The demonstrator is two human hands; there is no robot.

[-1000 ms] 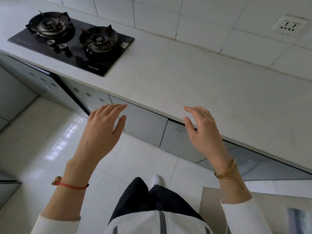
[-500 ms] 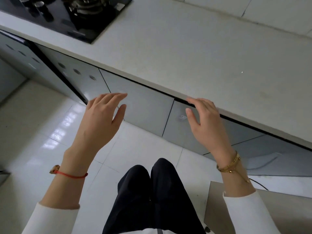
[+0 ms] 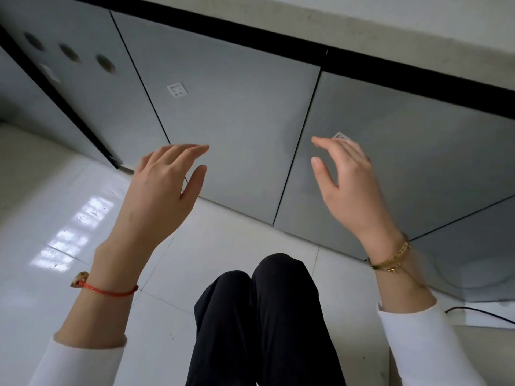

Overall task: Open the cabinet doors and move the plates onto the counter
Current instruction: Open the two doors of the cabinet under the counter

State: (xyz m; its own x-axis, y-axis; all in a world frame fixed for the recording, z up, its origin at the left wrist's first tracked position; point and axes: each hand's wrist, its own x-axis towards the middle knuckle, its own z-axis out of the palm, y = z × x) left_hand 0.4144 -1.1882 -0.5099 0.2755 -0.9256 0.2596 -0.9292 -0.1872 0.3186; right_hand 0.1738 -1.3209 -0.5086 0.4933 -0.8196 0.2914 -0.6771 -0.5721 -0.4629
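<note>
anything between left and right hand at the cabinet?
Head view: between left hand and right hand only closed grey cabinet doors and the seam between them. Nothing held.

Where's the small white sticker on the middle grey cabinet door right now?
In the head view, the small white sticker sits upper left on the flat grey middle cabinet door, near its left seam, above the open left hand.

I see my left hand (image 3: 158, 190) at nine o'clock and my right hand (image 3: 351, 188) at three, both empty with fingers spread. Both hover before closed grey cabinet doors (image 3: 231, 129); the bench (image 3: 390, 26) edge runs along twelve.
</note>
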